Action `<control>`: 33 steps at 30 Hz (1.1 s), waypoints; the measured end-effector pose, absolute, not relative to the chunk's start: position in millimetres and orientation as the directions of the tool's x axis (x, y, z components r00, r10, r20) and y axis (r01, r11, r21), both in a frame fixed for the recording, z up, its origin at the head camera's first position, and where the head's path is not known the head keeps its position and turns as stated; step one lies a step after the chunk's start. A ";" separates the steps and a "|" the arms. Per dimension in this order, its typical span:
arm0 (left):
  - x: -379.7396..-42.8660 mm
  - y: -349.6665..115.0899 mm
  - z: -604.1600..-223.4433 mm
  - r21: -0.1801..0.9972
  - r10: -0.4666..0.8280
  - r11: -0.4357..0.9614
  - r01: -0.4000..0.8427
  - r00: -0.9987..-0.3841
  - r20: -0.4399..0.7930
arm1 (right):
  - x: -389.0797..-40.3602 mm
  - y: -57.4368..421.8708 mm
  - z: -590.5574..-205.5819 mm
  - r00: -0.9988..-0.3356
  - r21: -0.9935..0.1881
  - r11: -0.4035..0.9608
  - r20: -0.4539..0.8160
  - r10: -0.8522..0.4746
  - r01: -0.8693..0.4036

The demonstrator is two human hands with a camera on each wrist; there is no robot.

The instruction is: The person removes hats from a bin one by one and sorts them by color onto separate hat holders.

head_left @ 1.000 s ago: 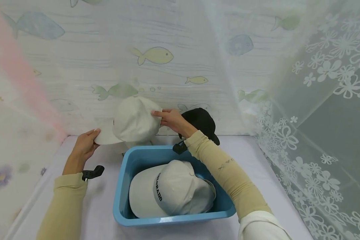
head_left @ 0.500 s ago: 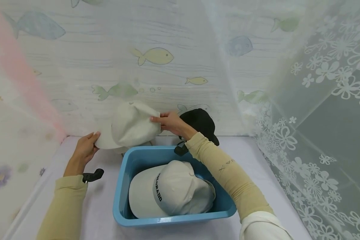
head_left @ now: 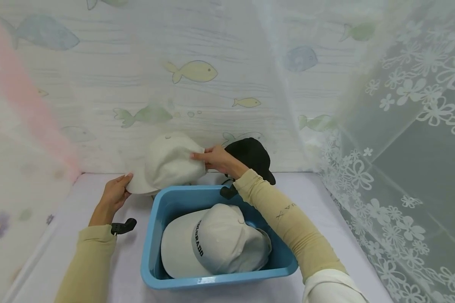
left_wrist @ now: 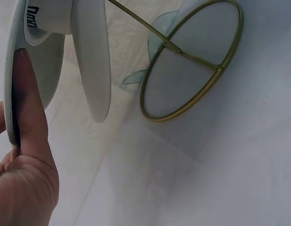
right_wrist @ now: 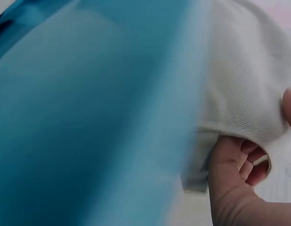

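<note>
In the head view, a white cap (head_left: 174, 162) spans both hands behind the blue tub. Its brim is pinched by my left hand (head_left: 115, 191), thumb on top. At the cap's back edge, my right hand (head_left: 220, 160) grips the fabric; the right wrist view shows fingers (right_wrist: 232, 162) inside the rear opening. Behind the pinched brim, the left wrist view has a second pale brim (left_wrist: 92, 66) and a gold wire stand (left_wrist: 218, 69) with a round base. Inside the tub lies another white cap (head_left: 221, 240) lettered COLORADO, brim pointing left.
The blue tub (head_left: 220, 279) stands on the white-covered table (head_left: 125, 269) under my right forearm. Right of the held cap, a black cap (head_left: 252, 155) is partly hidden by my right hand. A fish-print curtain (head_left: 212, 92) hangs close behind; sheer flowered netting (head_left: 398, 210) borders the right.
The held white cap dipped and tilted, then shifted slightly right. My left hand moved right and down with the brim; my right hand lowered a little. The cap in the tub stayed put.
</note>
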State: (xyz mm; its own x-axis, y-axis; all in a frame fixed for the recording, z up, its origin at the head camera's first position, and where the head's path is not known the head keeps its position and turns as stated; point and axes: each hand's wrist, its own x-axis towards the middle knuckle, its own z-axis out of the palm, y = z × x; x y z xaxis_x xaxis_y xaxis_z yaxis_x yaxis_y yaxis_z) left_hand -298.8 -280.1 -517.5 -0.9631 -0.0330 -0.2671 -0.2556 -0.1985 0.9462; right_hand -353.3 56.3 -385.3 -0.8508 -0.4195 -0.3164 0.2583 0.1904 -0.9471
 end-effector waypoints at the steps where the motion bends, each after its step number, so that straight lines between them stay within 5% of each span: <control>1: -298.4 -279.4 -517.5 0.951 -0.036 -0.182 -0.252 -0.964 -0.262 | -352.7 55.9 -383.5 -0.856 -0.948 0.181 -0.316 -0.409 0.263; 7: -297.1 -277.2 -515.5 0.960 -0.053 -0.178 -0.217 -0.972 -0.229 | -351.4 52.2 -376.9 -0.879 -0.956 0.126 -0.294 -0.376 0.266; 15: -296.1 -276.2 -516.2 0.951 -0.056 -0.217 -0.219 -0.970 -0.236 | -350.6 47.5 -385.6 -0.870 -0.949 0.273 -0.266 -0.416 0.159; 33: -295.7 -264.2 -533.0 0.915 -0.055 -0.228 -0.333 -0.934 -0.354 | -348.4 39.6 -374.4 -0.810 -0.879 0.432 -0.399 -0.429 0.204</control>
